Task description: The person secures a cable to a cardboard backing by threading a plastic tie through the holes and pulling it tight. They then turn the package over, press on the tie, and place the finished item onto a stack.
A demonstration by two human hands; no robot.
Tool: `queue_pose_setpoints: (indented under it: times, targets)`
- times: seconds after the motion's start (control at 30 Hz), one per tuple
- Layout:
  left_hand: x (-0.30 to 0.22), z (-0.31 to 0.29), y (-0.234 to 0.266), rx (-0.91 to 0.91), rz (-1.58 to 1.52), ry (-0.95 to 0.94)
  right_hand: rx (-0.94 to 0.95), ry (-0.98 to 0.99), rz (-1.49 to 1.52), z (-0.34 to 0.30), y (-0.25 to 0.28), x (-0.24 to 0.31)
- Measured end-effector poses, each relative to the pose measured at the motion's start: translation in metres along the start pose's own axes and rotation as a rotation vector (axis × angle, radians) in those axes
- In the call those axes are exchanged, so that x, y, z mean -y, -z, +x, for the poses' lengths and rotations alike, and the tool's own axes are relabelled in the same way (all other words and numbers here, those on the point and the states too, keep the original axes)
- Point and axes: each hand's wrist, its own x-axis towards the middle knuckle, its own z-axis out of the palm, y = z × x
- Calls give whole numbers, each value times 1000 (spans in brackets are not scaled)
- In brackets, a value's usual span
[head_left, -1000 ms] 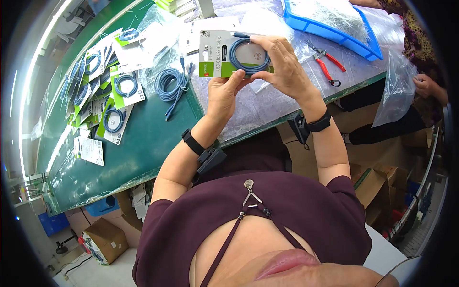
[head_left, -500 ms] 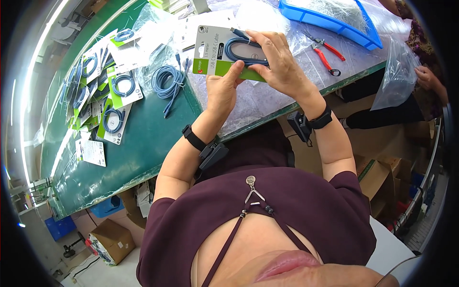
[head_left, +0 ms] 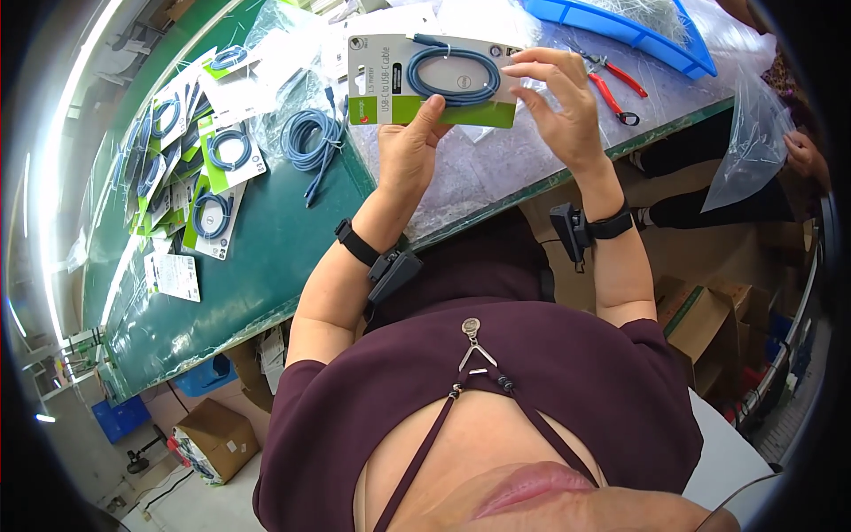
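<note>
Packaging card (head_left: 456, 82): held up over the pale covered part of the tabletop (head_left: 257, 275); front toward the camera, white-grey face, green band along the bottom, hanging slot at left.
Blue cable (head_left: 415, 78): coiled in an oval on the card's face, one plug at the top.
Left hand (head_left: 408, 155): grip pinching the card at its lower edge; thumb on the front, other fingers behind, mostly hidden.
Right hand (head_left: 563, 115): thumb and fingers parted and curved, at the card's right edge; cannot tell whether the tips touch it.
Wrists: black band with a dark block on each.
Loose coil (head_left: 306, 146): blue cable, tied, lying on the green surface left of the card; plug ends point up and down.
Carded cables (head_left: 232, 151): overlapping heap farther left, faces at mixed angles.
Cutters (head_left: 612, 93): red handles, lying right of the right hand.
Blue tray (head_left: 629, 31): beyond the cutters, thin pale strips inside.
Co-worker's hand (head_left: 802, 155): at far right, holding a clear plastic bag (head_left: 749, 164).
</note>
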Motion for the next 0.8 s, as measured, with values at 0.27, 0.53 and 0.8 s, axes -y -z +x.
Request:
queue_pose_setpoints:
  times: [0.27,0.53,0.8]
  targets:
    - [7,4,8,80,-85,62,53,40,-151,-5,-30,16]
    - [8,3,14,15,52,44,77,-77,-165,-5,-42,11]
    - [-20,24,34,-27,883,-272,271,-346,-71,-22,-64,-4]
